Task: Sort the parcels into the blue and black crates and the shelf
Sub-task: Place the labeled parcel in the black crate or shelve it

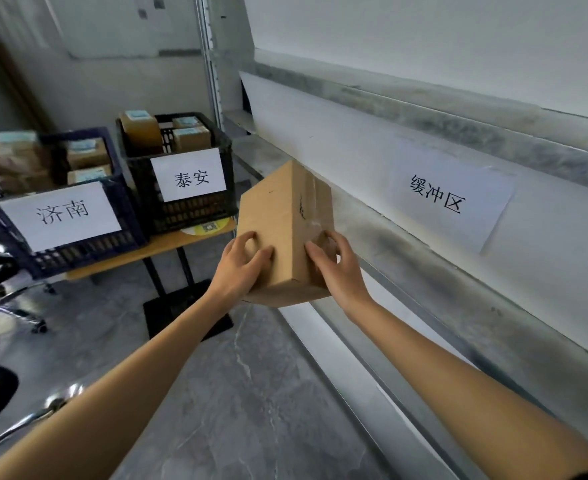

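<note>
A brown cardboard parcel (282, 216) is held upright in mid-air, just in front of the grey shelf (407, 244) edge. My left hand (240, 268) grips its left face and my right hand (334, 265) grips its right face, near the bottom. The blue crate (123, 216) with a white paper label stands at the left on a small table and holds several parcels. Beside it to the right, the black crate (230, 188), also labelled, holds several parcels too.
A white paper sign (448, 199) is taped to the shelf's back panel. The crates rest on a wooden table (168, 245) with black legs. An office chair base (15, 306) and black bag sit at the far left. Grey floor lies below.
</note>
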